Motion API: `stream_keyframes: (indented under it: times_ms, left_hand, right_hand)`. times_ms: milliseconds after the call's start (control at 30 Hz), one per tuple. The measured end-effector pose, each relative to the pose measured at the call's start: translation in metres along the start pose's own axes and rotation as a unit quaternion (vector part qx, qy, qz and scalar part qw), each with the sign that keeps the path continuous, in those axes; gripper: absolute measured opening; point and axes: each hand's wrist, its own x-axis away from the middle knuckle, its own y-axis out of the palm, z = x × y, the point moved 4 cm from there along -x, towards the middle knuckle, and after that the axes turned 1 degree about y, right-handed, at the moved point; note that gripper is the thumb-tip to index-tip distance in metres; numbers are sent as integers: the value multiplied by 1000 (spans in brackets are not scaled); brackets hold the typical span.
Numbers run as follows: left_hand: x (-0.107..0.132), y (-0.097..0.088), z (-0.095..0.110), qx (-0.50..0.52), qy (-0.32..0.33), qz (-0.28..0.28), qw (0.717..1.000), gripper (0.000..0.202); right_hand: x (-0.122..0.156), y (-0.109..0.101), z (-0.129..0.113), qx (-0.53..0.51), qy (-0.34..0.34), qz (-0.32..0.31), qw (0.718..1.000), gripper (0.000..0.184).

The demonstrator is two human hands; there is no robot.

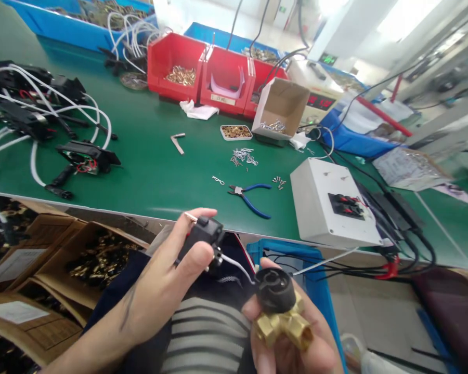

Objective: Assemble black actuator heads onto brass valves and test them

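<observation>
My left hand is closed round a small black plastic housing, thumb on one side and fingers on the other. In my right hand lies a brass valve with a round black cap on top, its hex ports facing me. A thin white cable runs from the housing toward the valve; where it ends is hard to make out. Both hands are over my lap, in front of the table edge. Beyond them, pliers with blue handles lie open on the green table.
Black wired housings with white cables lie at the left. Red bins, a small tray of brass parts and a cardboard box stand at the back. A grey switch box sits right. A blue crate is below the table.
</observation>
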Motion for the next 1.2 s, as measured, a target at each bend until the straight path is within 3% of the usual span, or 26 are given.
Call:
stream_keyframes:
  times_ms: [133, 233, 367, 467, 600, 767, 867, 967, 1100, 1200]
  left_hand:
    - [-42, -1, -15, -181, 9, 38, 983, 78]
    - [-66, 1, -19, -260, 44, 69, 962, 77]
    - [-84, -4, -16, -291, 108, 128, 942, 75]
    - [-93, -15, -19, -289, 111, 185, 932, 71]
    - [-88, -25, -25, -294, 119, 216, 924, 63]
    - [-32, -21, 2, -231, 237, 274, 903, 19]
    - [-6, -4, 23, -153, 233, 73, 958, 9]
    - [6, 6, 38, -89, 194, -49, 976, 8]
    - [2, 9, 40, -56, 161, -80, 982, 11]
    - [0, 10, 36, -51, 141, -87, 985, 14]
  right_hand:
    - [-3, 3, -1, -11, 3, -50, 999, 67]
    - [-4, 4, -1, -18, 3, -67, 998, 65]
    - [-4, 4, -1, -17, -3, -70, 997, 65]
    - [-4, 4, -1, -5, -24, -57, 998, 67]
    - [-4, 3, -1, 11, -60, -33, 998, 66]
    - [-2, -1, -1, 60, -74, 2, 995, 71]
    - [-1, -4, -2, 127, -84, 30, 988, 78]
    - [0, -4, -2, 179, -76, 55, 979, 85]
    - [0, -9, 0, 240, -83, 64, 965, 88]
    - [3, -17, -4, 345, -155, 71, 923, 83]
